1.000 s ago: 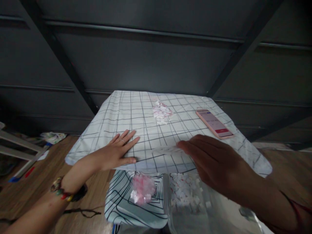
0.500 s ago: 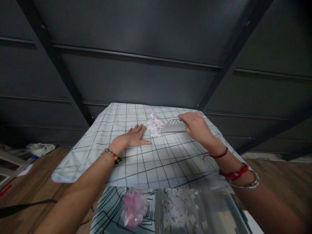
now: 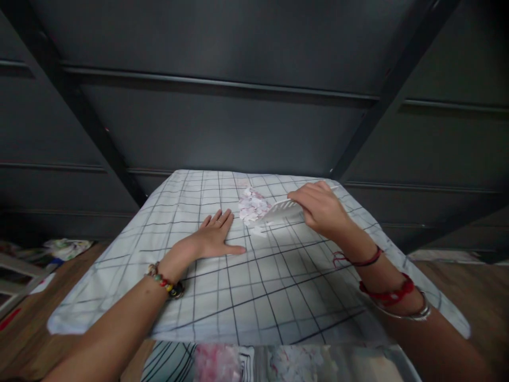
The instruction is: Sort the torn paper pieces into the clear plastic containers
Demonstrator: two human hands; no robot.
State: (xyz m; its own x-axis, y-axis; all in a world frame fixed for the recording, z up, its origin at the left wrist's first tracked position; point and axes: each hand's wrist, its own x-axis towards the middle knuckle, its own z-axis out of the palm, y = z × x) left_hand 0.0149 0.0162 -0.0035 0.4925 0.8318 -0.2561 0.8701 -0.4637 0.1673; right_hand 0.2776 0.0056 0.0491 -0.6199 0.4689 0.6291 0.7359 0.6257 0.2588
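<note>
A small heap of white paper scraps [image 3: 252, 206] with reddish marks lies on the checked tablecloth [image 3: 262, 286]. In my right hand [image 3: 324, 209], fingers closed around it, is a white slotted spatula [image 3: 283, 211]. Its flat blade tilts down, and its lower edge meets the right side of the heap. Most of its handle is hidden by the hand. A few scraps lie at the near side of the blade. My left hand [image 3: 210, 237] rests flat on the cloth left of the heap, fingers spread and holding nothing.
At the near edge, below the tabletop, are a clear plastic bin [image 3: 330, 366] holding more paper scraps and a pink-and-clear plastic bundle [image 3: 218, 363] on a striped surface. A dark panelled wall [image 3: 238, 127] stands behind the table. A pale chair-like frame [image 3: 19, 276] is at left.
The view has tilted up, so the bin and pink bundle sit lower in view. The spatula has tilted differently against the heap. My left hand stays flat beside the scraps.
</note>
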